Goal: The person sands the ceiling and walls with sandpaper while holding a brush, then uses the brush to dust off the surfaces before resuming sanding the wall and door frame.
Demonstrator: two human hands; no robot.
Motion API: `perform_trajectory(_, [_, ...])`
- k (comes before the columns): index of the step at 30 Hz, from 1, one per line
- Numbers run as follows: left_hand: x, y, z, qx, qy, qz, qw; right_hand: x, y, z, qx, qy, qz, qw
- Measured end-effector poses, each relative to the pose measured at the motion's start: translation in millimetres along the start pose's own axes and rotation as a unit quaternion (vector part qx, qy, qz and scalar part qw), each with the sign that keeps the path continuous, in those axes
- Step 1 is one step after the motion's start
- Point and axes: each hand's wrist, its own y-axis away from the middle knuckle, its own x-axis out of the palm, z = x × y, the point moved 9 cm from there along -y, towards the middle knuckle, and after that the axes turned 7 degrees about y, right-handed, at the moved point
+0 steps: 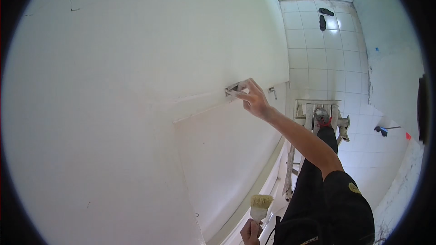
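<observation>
My right hand (255, 98) reaches across to the white wall (113, 86), its fingers curled around a small grey, dark-edged piece (232, 89) at the wall surface. What that piece is exactly, I cannot make out. Below the hand, a raised edge runs along the wall around a recessed panel (213, 154). At the bottom of the view, my left hand (250, 232) is closed around the handle of a wide paintbrush (260, 205). The brush points up with its pale yellowish bristles at the top, apart from the wall.
Under my shoe (322, 115) is a slatted, paint-spattered wooden stand (310, 113) above the white tiled floor (318, 77). A small metal fitting (271, 90) sits on the wall beyond my right hand. Black slippers (323, 22) and a dark blue-black object (382, 131) lie on the floor.
</observation>
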Motion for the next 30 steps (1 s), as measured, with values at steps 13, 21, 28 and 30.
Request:
perform_trajectory(13, [-9, 0, 11, 0.014, 0.016, -0.012, 1.000, 5, 2, -1, 0.023, -0.085, -0.016, 0.996])
perform_trajectory(21, [12, 0, 0, 0.014, -0.019, 0.033, 0.999, -38, -85, 89, -0.064, -0.098, -0.080, 0.990])
perform_trajectory(28, [-6, -8, 2, 0.008, -0.011, 0.009, 1.000, 1, 1, -9, 0.018, -0.089, -0.009, 0.996])
perform_trajectory(30, [-5, -10, 1, 0.012, -0.012, 0.015, 1.000, 10, 49, -57, 0.128, 0.022, 0.073, 0.989])
